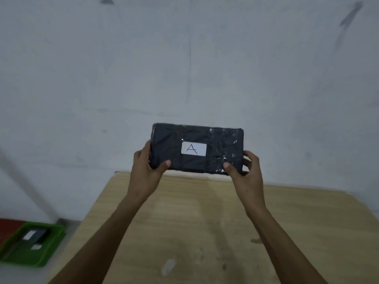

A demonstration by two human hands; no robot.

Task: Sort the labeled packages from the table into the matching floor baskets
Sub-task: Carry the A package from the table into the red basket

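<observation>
1. Holding a dark wrapped package [198, 148] up above the far edge of the wooden table [184, 232], the person is facing a pale wall [184, 58] in the head view.
2. The left hand [146, 168] is gripping the package's left end, with its thumb lying across the front near the lower left corner and its fingers wrapping behind.
3. The right hand [247, 171] is gripping the lower right corner, its thumb pressing on the front and its fingers curling around the right end.
4. The package is staying clear of the tabletop, lying level and lengthwise from left to right, and glossy tape is showing on its right part.
5. A white label [194, 148] marked "A" is sitting at the middle of the front face, turned toward the camera.
6. Down on the floor at the near left, well apart from the hands, a green basket [55, 240] is holding dark packages [39, 234] with white labels; their letters are too blurred to read.
7. A red object [8, 226] is showing just left of the green basket, cut by the frame edge.
</observation>
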